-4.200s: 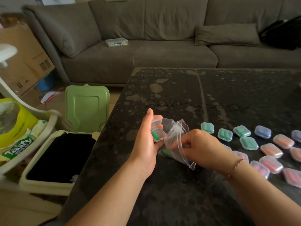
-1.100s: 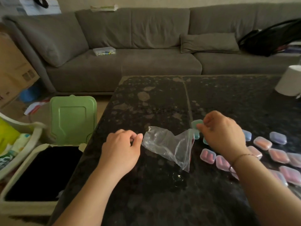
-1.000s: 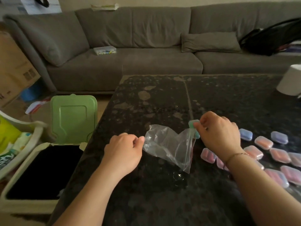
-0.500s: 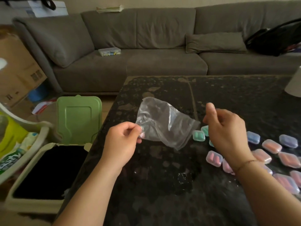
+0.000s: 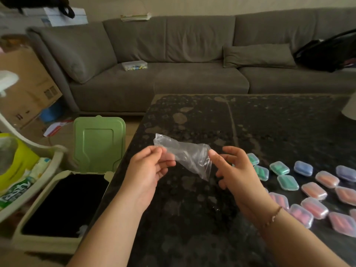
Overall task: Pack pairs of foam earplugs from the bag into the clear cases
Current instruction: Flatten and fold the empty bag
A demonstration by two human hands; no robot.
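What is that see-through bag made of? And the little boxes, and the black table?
The bag, pinched by the left hand, looks like thin soft plastic film: clear, crinkled and shiny. The little cases look like hard clear plastic: they keep a neat boxy shape with glossy edges. The table looks like polished dark stone, maybe granite: speckled and reflective, though it may be an imitation.

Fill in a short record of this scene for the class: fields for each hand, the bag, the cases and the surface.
left hand: left hand pinches one end of the clear bag
right hand: right hand open, fingers spread beside the bag's other end
bag: held above the table, looks empty
cases: filled cases lie closed in rows, holding green, blue, orange and pink earplugs
surface: dark speckled table
beside table: open bin with green lid up
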